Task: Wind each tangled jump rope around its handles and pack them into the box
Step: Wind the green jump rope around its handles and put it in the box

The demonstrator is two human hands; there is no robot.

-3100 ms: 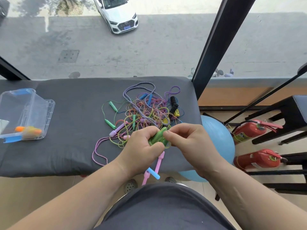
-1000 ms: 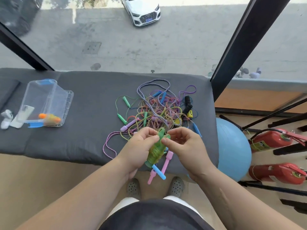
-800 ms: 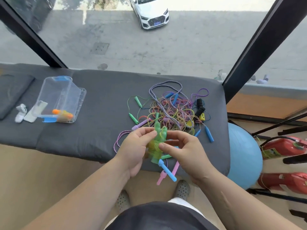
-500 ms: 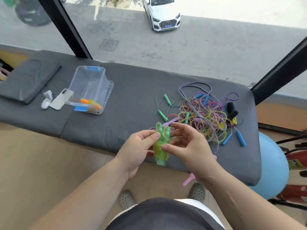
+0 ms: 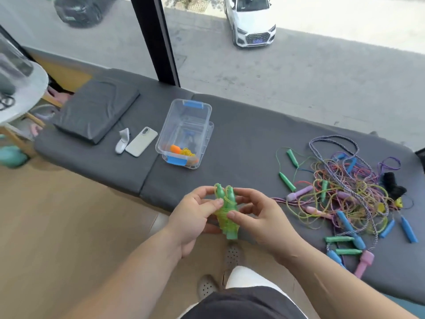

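Your left hand (image 5: 195,217) and right hand (image 5: 259,217) both pinch the wound green rope (image 5: 226,211), its two handles upright side by side, just off the near edge of the bench (image 5: 241,139). To the right the tangle (image 5: 349,189) of ropes lies on the bench. Farther back stands the open box (image 5: 184,132), an orange rope (image 5: 184,153) inside, a phone (image 5: 141,141) just left of it.
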